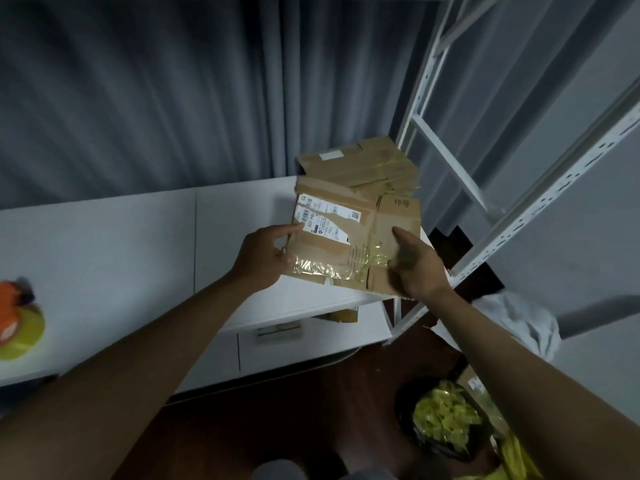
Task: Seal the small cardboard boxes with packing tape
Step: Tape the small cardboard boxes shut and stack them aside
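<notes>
A flattened cardboard box (341, 242) with a white shipping label and yellowish tape lies on top of a stack of flat cardboard boxes (363, 168) at the right end of the white table (138, 244). My left hand (266, 258) grips the box's left edge, thumb under the near side. Its right edge is held by my right hand (414, 263), fingers on top. A yellow tape roll in an orange dispenser (19, 325) sits at the table's far left edge, away from both hands.
A white metal shelf frame (485, 188) stands right of the table. A dark bin with crumpled yellow tape (443, 417) is on the wooden floor at lower right. Grey curtains (173, 98) hang behind. A drawer (277, 332) sits under the tabletop.
</notes>
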